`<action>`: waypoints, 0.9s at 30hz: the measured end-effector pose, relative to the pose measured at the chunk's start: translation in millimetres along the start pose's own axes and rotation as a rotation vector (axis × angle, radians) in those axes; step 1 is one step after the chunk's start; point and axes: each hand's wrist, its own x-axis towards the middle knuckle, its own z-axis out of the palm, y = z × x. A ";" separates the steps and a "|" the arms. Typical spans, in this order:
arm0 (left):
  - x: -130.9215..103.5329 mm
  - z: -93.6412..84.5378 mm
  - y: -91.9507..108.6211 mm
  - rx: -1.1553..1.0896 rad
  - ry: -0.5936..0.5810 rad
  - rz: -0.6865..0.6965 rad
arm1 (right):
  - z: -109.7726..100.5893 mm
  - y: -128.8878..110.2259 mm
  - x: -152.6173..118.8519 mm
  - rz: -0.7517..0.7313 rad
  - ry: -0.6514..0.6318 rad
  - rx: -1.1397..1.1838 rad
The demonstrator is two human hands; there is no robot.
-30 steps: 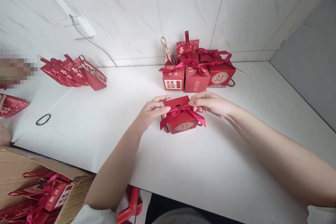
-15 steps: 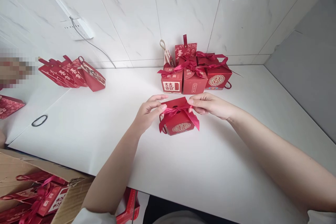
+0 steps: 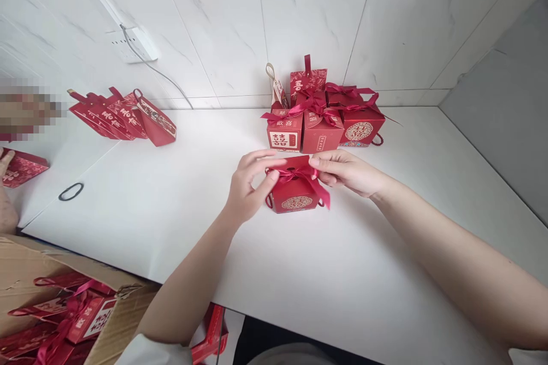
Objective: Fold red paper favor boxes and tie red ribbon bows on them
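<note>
A small red gift box (image 3: 295, 197) with a round gold emblem stands upright on the white table in front of me. A dark pink ribbon (image 3: 320, 193) is tied in a bow near its top, with twisted red cord at its sides. My left hand (image 3: 250, 188) is at the box's upper left, its thumb and forefinger on the ribbon and the other visible finger stretched out. Closed in a pinch, my right hand (image 3: 342, 170) grips the ribbon at the upper right. The left tail of the ribbon is hidden behind my left hand.
Several red gift boxes (image 3: 323, 134) stand against the tiled wall. More red boxes (image 3: 128, 117) lean in a row farther left, near a black ring (image 3: 71, 191). A cardboard carton (image 3: 132, 308) of red boxes is at lower left. Another person's hand (image 3: 5, 162) touches a red box (image 3: 28, 166).
My left hand has shifted right over the ribbon, and its left tail has gone from sight. My right hand keeps its pinch. At far left, another person's hand has appeared on a box.
</note>
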 end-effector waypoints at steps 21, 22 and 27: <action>-6.4 22.0 -0.1 0.366 -0.166 0.311 | -3.6 -0.6 1.6 0.001 0.128 -0.054; -6.1 22.1 0.2 0.365 -0.171 0.324 | -2.4 -1.0 1.8 -0.007 0.131 -0.063; -2.8 16.1 -10.1 0.227 -0.152 0.432 | -12.5 -4.9 -1.2 -0.031 0.256 -0.094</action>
